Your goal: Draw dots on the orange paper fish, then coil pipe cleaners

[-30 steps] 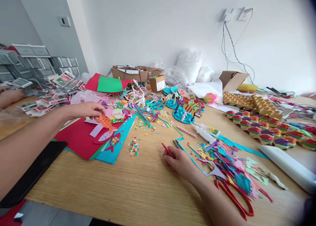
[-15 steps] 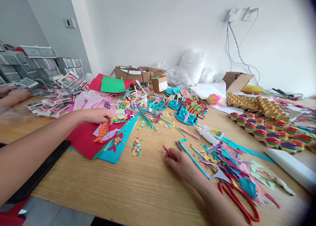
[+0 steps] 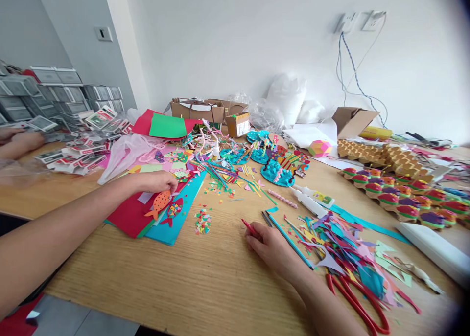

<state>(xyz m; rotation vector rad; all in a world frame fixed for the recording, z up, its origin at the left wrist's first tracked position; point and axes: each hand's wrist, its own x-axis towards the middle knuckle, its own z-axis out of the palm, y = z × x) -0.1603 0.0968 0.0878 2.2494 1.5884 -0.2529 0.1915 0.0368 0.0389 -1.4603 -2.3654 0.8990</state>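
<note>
My left hand (image 3: 163, 182) pinches an orange paper fish with dark dots (image 3: 160, 202), held over the red sheet (image 3: 128, 213). Just right of it lies a red fish (image 3: 174, 211) covered in coloured bits, on the blue sheet (image 3: 183, 204). Resting on the wooden table, my right hand (image 3: 261, 238) is closed around a red pen (image 3: 248, 225). Beside that hand are a dark pen and a blue stick (image 3: 290, 239). A small pile of paper confetti (image 3: 202, 221) lies between my hands.
Paper scraps (image 3: 352, 257) and red-handled scissors (image 3: 362, 304) lie at the right, near painted egg cartons (image 3: 404, 194). White glue bottles (image 3: 310, 201) lie behind my right hand. At the far left, another person's hands (image 3: 25, 141) are beside stacked boxes (image 3: 60, 92).
My left hand has moved a little right with the orange fish, which now covers most of the purple fish's place. The plastic bag behind my left wrist has shifted. My right hand stays put.
</note>
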